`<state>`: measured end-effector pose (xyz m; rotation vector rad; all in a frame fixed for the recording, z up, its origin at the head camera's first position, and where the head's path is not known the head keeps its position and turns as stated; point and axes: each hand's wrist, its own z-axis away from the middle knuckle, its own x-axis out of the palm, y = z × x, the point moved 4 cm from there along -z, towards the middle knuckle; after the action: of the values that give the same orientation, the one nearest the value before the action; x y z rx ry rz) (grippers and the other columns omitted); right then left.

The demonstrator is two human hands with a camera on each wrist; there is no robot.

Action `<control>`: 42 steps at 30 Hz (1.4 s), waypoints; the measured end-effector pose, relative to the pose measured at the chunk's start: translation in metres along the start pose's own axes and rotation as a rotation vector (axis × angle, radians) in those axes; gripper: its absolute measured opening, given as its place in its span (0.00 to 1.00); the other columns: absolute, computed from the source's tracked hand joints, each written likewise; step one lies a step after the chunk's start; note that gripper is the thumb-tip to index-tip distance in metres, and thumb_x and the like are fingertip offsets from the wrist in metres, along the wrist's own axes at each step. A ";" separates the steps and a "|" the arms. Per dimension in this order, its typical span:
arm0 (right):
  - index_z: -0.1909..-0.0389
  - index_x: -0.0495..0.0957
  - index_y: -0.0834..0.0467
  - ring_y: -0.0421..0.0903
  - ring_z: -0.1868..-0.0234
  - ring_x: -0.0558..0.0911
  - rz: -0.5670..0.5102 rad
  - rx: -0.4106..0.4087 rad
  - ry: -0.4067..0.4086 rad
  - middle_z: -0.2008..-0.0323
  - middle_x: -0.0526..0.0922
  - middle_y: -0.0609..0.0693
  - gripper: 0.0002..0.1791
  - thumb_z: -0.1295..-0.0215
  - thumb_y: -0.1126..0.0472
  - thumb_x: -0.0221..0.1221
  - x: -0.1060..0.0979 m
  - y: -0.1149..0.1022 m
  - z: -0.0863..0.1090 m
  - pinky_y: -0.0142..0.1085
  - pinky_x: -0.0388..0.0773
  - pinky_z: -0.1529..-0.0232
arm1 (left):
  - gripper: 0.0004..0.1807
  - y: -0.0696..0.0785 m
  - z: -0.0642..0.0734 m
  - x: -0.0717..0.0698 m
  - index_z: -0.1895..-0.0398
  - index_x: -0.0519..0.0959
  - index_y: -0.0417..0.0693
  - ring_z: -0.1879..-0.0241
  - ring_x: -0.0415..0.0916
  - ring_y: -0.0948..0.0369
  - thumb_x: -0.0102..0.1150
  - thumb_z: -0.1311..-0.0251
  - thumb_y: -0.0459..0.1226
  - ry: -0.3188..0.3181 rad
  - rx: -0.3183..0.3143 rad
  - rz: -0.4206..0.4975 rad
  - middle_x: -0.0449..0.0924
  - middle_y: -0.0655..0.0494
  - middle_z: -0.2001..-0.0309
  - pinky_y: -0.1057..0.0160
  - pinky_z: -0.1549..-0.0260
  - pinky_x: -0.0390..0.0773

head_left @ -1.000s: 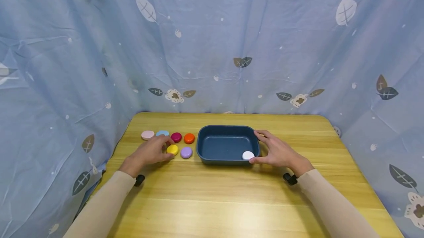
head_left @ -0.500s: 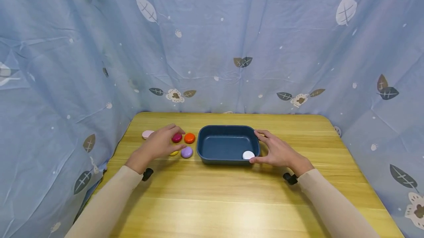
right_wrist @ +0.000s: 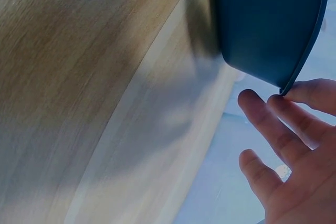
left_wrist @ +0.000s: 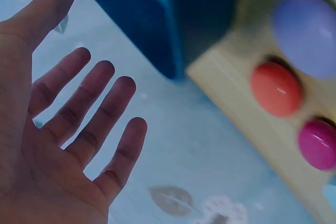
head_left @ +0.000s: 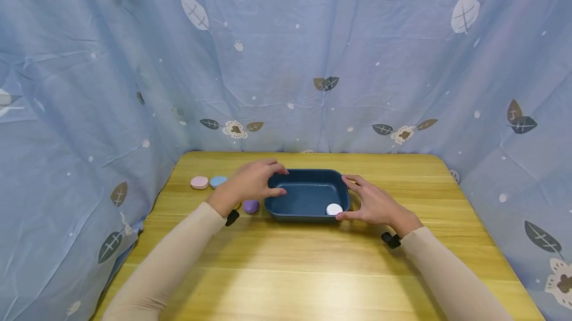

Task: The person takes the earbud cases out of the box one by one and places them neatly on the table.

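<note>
A dark blue rectangular container (head_left: 308, 199) with rounded corners sits on the table, a white rounded piece (head_left: 334, 209) lying inside at its near right corner. My right hand (head_left: 377, 204) grips the container's right end, thumb at the near corner and fingers at the far one. Over the left end hovers my left hand (head_left: 252, 180), its fingers spread and nothing in them, as the left wrist view confirms. Beneath that hand a purple piece (head_left: 250, 206) shows. The orange piece (left_wrist: 276, 88) and magenta piece (left_wrist: 320, 144) appear only in the left wrist view, hidden from the head view.
Pink (head_left: 199, 183) and light blue (head_left: 218, 182) rounded pieces lie on the left of the wooden table (head_left: 313, 266). A yellow piece (head_left: 237, 205) is mostly covered by the left wrist. A patterned blue curtain (head_left: 277, 62) surrounds the table's back and sides.
My left hand has moved right, from around the yellow piece across the other pieces to the container's left end. The right hand and container stay put.
</note>
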<state>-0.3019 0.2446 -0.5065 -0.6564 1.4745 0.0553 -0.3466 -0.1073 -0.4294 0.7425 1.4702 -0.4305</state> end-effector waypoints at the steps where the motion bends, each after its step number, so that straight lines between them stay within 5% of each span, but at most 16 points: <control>1: 0.06 0.61 0.57 0.70 0.15 0.76 0.003 -0.003 0.001 0.08 0.65 0.59 0.71 0.37 0.20 0.76 0.000 0.000 0.000 0.71 0.82 0.25 | 0.31 0.005 -0.006 0.000 0.28 0.87 0.58 0.45 0.90 0.55 0.78 0.26 0.61 -0.008 0.017 0.001 0.88 0.56 0.36 0.50 0.41 0.90; 10: 0.06 0.61 0.57 0.69 0.16 0.78 0.005 0.003 -0.006 0.09 0.67 0.58 0.70 0.37 0.21 0.77 0.000 0.002 0.000 0.70 0.82 0.24 | 0.33 0.043 -0.057 0.017 0.25 0.86 0.57 0.39 0.88 0.52 0.78 0.25 0.59 -0.144 0.117 -0.026 0.87 0.52 0.32 0.48 0.30 0.88; 18: 0.06 0.61 0.57 0.69 0.17 0.78 0.012 0.005 -0.016 0.09 0.66 0.58 0.70 0.36 0.21 0.77 -0.001 0.002 0.001 0.70 0.83 0.24 | 0.34 0.068 -0.089 0.033 0.22 0.84 0.57 0.37 0.87 0.55 0.79 0.25 0.57 -0.262 0.197 -0.042 0.85 0.52 0.30 0.51 0.27 0.87; 33: 0.06 0.61 0.56 0.70 0.18 0.80 -0.017 -0.006 -0.024 0.08 0.66 0.58 0.71 0.36 0.16 0.72 -0.001 0.002 0.000 0.69 0.84 0.25 | 0.33 0.094 -0.119 0.071 0.22 0.84 0.58 0.28 0.84 0.59 0.81 0.26 0.55 -0.417 0.342 -0.079 0.85 0.56 0.27 0.56 0.21 0.83; 42: 0.05 0.60 0.55 0.69 0.18 0.80 -0.030 -0.004 -0.025 0.08 0.65 0.57 0.72 0.37 0.14 0.71 -0.002 0.002 -0.001 0.68 0.83 0.24 | 0.26 0.101 -0.125 0.082 0.30 0.89 0.58 0.43 0.86 0.65 0.83 0.27 0.48 -0.448 0.395 -0.073 0.91 0.62 0.40 0.63 0.31 0.86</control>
<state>-0.3038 0.2465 -0.5052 -0.6785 1.4407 0.0436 -0.3627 0.0644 -0.4841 0.8372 1.0008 -0.8997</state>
